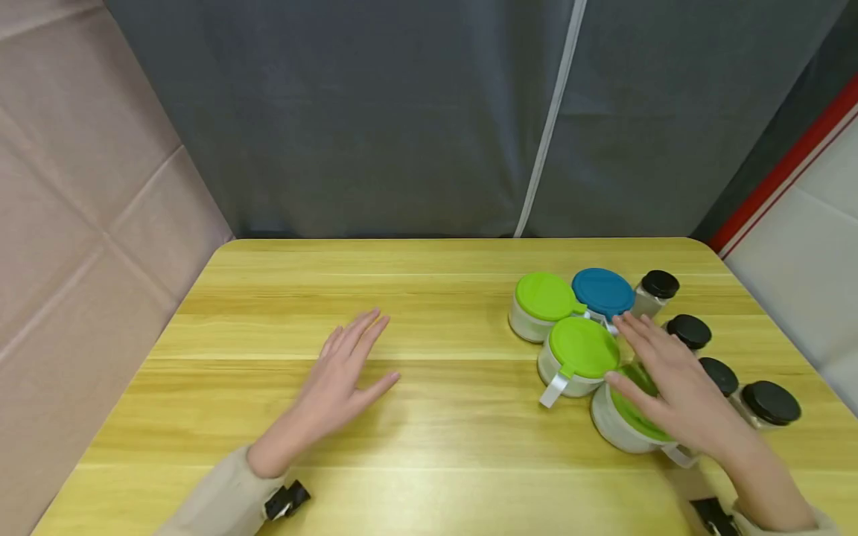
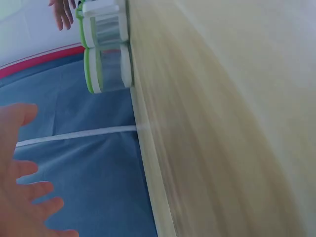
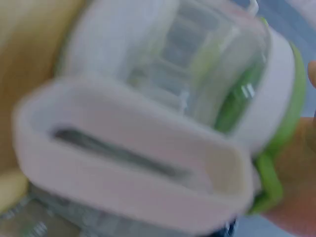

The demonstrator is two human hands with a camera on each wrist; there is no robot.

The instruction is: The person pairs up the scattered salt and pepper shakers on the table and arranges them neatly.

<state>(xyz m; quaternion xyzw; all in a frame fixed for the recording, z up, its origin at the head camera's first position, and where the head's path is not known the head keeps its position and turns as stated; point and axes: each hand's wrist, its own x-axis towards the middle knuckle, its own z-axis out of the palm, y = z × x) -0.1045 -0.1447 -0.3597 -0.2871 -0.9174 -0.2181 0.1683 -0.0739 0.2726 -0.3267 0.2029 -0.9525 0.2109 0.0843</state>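
Observation:
My left hand [image 1: 338,383] hovers over the left-middle of the table, fingers extended and thumb apart, holding nothing. Above the nearest green-lidded jar [image 1: 618,426] is my right hand [image 1: 680,387], its fingers stretched forward and hiding part of the lid. Whether it touches that lid I cannot tell. In the right wrist view the jar's white handle [image 3: 133,182] looms close and blurred, with the clear body behind it. Two more green-lidded jars, a middle one [image 1: 582,348] and a rear one [image 1: 546,298], stand beside it. A blue-lidded jar [image 1: 603,290] is at the back of the cluster.
Several small black-lidded jars, including a rear one [image 1: 659,285] and a front one [image 1: 771,404], line the right side of the group. The wooden table [image 1: 429,447] ends at a dark grey curtain [image 1: 375,119]. Pale covered walls rise at left and right.

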